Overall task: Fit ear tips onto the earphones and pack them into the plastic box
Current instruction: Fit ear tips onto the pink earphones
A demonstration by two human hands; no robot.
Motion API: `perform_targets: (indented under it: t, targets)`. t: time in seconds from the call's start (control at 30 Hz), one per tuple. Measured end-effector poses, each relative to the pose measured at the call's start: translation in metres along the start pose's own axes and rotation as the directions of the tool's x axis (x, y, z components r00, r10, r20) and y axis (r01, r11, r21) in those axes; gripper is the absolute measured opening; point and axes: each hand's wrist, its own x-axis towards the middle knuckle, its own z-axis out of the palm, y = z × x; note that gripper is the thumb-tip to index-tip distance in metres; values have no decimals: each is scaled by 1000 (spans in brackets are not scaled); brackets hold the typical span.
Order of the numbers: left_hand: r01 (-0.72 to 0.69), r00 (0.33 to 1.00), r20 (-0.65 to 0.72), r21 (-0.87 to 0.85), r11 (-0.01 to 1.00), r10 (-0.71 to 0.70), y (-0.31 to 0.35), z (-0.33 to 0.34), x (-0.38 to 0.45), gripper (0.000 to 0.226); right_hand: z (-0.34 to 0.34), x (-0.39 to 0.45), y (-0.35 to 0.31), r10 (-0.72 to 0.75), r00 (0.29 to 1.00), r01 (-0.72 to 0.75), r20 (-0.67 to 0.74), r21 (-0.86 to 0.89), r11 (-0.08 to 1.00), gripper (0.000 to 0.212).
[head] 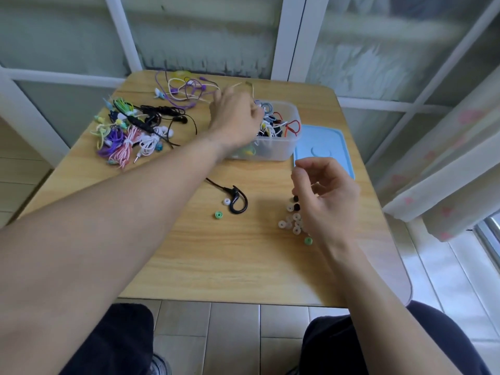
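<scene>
A person's left hand (234, 117) reaches over the plastic box (273, 131) of earphones, fingers curled at its rim; whether they grip a cable is unclear. The right hand (326, 197) hovers, loosely curled and holding nothing, above loose ear tips (290, 224) on the surface (189, 253).

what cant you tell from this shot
Head view only:
- Left hand: fingertips blurred at the plastic box rim; whether they pinch a cable is unclear.
- Right hand: covers part of the ear tips pile.
- Box contents: tangled, partly behind the left hand.
</scene>
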Motion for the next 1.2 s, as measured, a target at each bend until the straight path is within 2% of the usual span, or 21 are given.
perform_targets:
  t: [0.07,0.13,0.23,0.33,0.43,0.5,0.57,0.6,0.67,0.73,0.8,0.87,1.0,1.1,1.2]
  targets:
    - [-23,1000,-9,202,979,25,10,-1,-6,47,0,1,0,-9,1000,9,-7,8,1000,12]
    - [17,998,-62,220,975,-3,17,-8,-6,53,-1,1,0,-14,1000,14,-9,10,1000,12]
    - [-37,992,-116,177,984,58,13,-15,-3,32,0,0,0,-16,1000,16,-1,8,1000,12]
    - [-77,983,-159,102,992,93,-1,-16,-9,28,0,0,1,-14,1000,14,18,-6,1000,11]
    - [-59,971,-235,-51,997,45,-22,-17,-15,44,1,0,0,-11,1000,11,18,-5,1000,11]
    - [-57,971,-239,-213,975,4,-34,-21,-19,50,1,0,0,-9,1000,9,21,-5,1000,11]
    - [-102,950,-313,-343,934,-12,-47,-28,-29,40,0,0,0,-11,1000,11,29,-2,1000,11]
    - [-119,931,-364,-355,927,-20,-54,-33,-35,34,0,0,0,-15,999,15,32,-3,1000,11]
    - [-88,914,-406,-251,964,-22,-77,-43,-46,29,0,0,0,-17,999,18,43,-11,1000,12]
    - [19,939,-345,10,1000,-14,-104,-53,-54,30,2,-1,-1,-21,998,21,52,-16,1000,15]
    - [171,958,-272,276,946,-94,-125,-62,-62,33,3,-1,-2,-30,998,32,54,-20,999,17]
    - [248,960,-229,416,875,-163,-136,-69,-68,42,4,-1,-3,-40,998,41,55,-22,999,19]
    - [254,966,-156,452,855,-205,-143,-82,-70,48,5,-1,-3,-49,993,52,103,-29,998,21]
    - [227,973,-98,536,813,-208,-147,-87,-76,44,6,-2,-1,-55,990,61,126,-39,997,20]
    - [217,976,-123,536,816,-179,-156,-88,-85,36,6,-1,0,-49,991,54,124,-38,998,18]
